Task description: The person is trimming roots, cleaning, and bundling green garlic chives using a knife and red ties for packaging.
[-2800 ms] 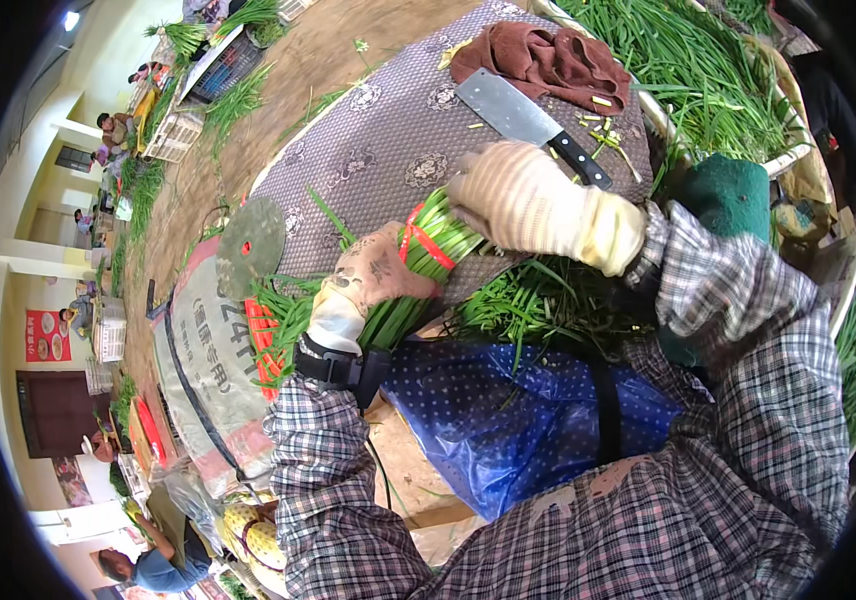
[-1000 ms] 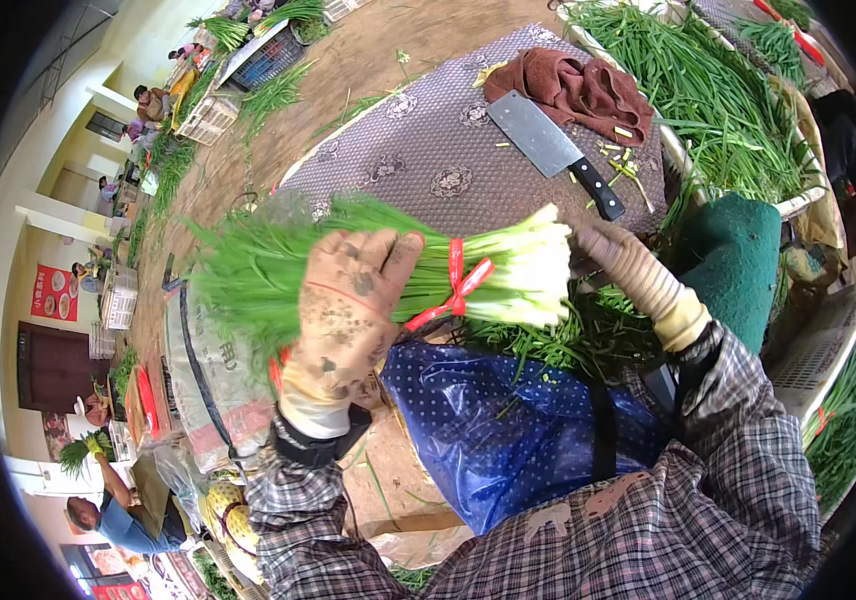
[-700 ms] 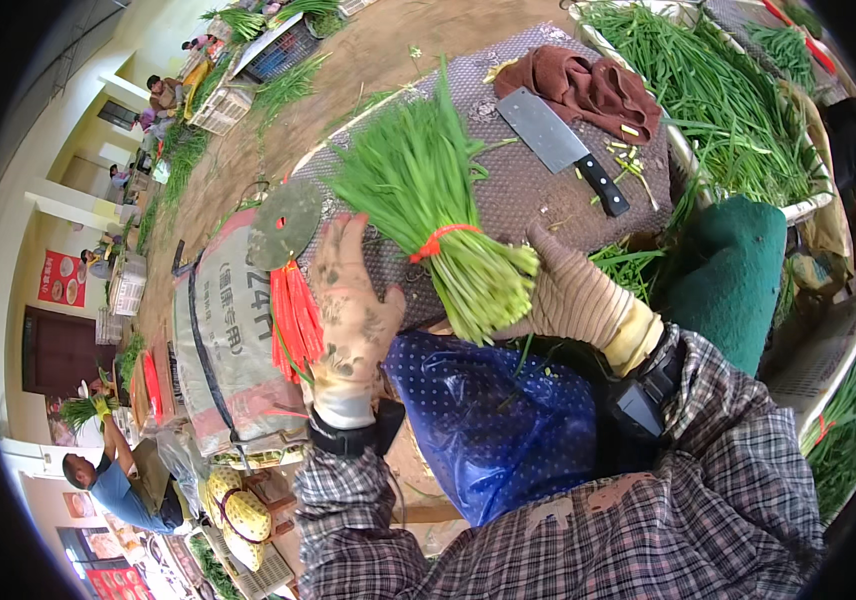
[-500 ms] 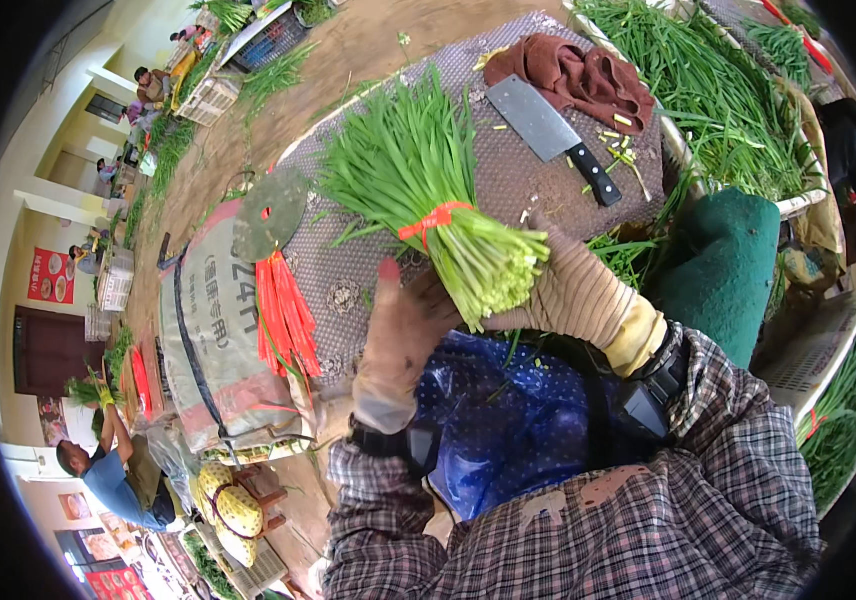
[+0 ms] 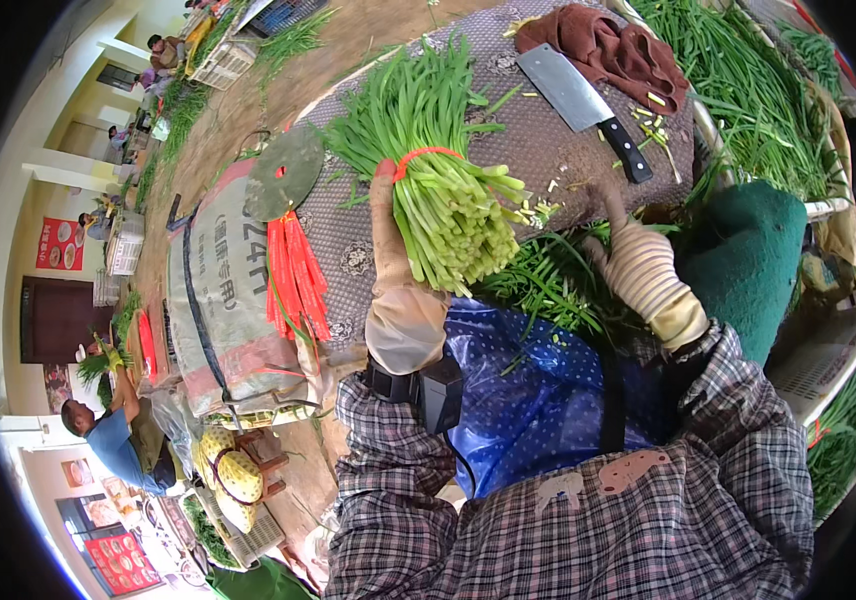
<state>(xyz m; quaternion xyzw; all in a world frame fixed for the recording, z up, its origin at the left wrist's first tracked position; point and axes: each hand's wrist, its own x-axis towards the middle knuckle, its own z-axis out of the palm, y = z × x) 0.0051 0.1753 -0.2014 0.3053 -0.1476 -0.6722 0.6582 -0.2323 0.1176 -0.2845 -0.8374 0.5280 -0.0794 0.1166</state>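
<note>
A thick bunch of garlic chives (image 5: 463,215) lies tilted over the near edge of the patterned work surface (image 5: 488,40), its pale cut stem ends toward me. A red band (image 5: 430,155) circles it. My gloved left hand (image 5: 391,250) grips its left side, thumb by the band, the other fingers hidden beneath. To the right, my right hand (image 5: 638,265) in a striped glove is off the bunch, fingers apart, reaching over loose green leaves (image 5: 553,285) toward small stem trimmings (image 5: 540,212). Beyond it rests a cleaver (image 5: 568,90) with a black handle (image 5: 626,150).
A brown cloth (image 5: 613,60) lies behind the cleaver. Red strips (image 5: 298,280) and a round grey-green disc (image 5: 288,175) sit at left by a printed sack (image 5: 223,295). More chives (image 5: 738,100) fill a container at right. A person in blue (image 5: 123,445) works at far left.
My right hand has let go of the stem ends and moved right. The bunch has turned more upright in my left hand, stem ends swinging toward me.
</note>
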